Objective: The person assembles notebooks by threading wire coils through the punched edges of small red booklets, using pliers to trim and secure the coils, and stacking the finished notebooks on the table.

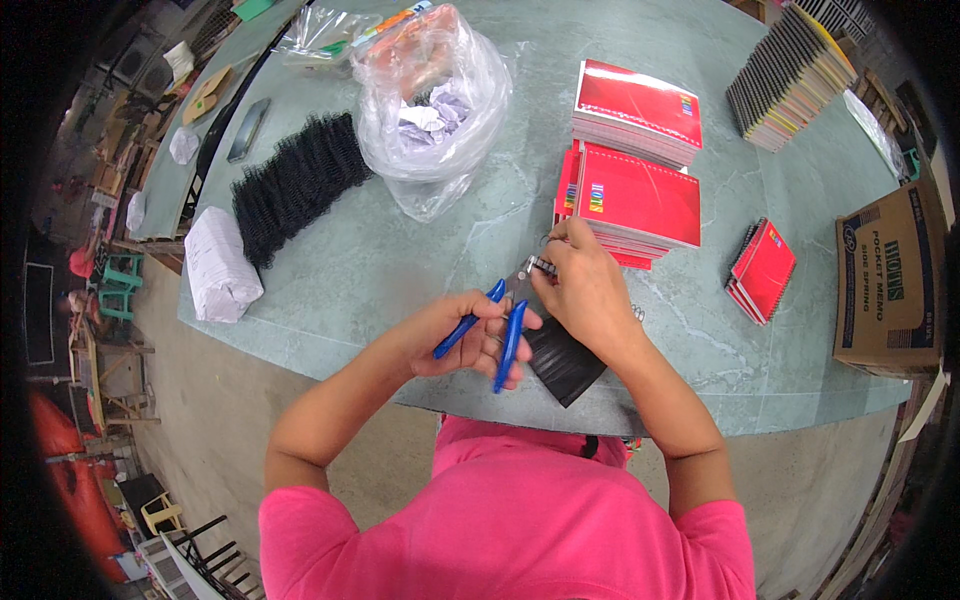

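Note:
My left hand [478,335] holds a pair of blue-handled pliers [511,350], its handles spread apart and its jaws pointing away from me. Close to the jaws, my right hand [583,285] has its fingers closed on a spiral coil [542,266]. Part of that coil is hidden under the hand, and loops show again beside the wrist. A flat black piece [565,360] lies on the table below my right hand; its kind is unclear. Just beyond my right hand sits a stack of red-covered notebooks [640,195].
Another red notebook stack [638,105] stands behind. Small spiral notebooks [763,270] and a cardboard box [890,280] are to the right, a tall bound stack [790,80] far right. At left are black coils [300,180], a plastic bag [435,165] with paper scraps and a white bundle [220,265].

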`<state>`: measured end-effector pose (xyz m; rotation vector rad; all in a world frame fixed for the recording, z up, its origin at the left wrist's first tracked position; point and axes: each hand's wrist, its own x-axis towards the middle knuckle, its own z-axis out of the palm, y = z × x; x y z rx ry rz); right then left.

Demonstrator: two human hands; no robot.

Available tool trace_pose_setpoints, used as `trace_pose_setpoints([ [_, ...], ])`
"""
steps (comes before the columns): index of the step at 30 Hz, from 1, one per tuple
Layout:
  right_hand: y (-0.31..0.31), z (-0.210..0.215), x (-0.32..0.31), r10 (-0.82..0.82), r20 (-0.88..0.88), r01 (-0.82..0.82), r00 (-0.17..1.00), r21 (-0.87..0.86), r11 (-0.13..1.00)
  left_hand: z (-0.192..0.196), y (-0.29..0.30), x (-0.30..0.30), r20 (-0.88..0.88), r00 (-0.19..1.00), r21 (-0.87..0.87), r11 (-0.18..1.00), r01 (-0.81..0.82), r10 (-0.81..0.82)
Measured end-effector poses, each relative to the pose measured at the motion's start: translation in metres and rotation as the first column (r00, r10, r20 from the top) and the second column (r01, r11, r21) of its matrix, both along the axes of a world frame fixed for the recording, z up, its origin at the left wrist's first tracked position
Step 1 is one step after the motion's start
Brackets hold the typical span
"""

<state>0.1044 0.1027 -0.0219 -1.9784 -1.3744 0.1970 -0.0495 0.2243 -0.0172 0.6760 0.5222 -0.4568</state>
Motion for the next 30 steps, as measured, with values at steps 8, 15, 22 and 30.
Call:
trace_pose_setpoints([
  [8,-0.005,-0.005,0.000,0.028,-0.031,-0.029,0.999,-0.058,0.998,-0.025,0.018,-0.012,0.048,0.891,0.999,0.024,-0.042,-0.451],
  [15,-0.007,-0.003,-0.017,0.188,-0.014,-0.188,0.982,-0.003,0.982,-0.008,0.012,0.030,0.267,0.964,0.870,0.428,-0.246,0.010],
  [22,-0.041,-0.012,-0.008,0.096,0.141,-0.089,0.985,-0.056,0.994,0.022,0.110,0.072,0.488,0.843,0.869,-0.037,-0.494,0.227],
  [30,-0.098,0.012,0.026,-0.120,0.065,0.121,0.991,-0.013,0.993,0.018,0.081,0.063,0.484,0.869,0.861,-0.230,-0.453,0.099],
])
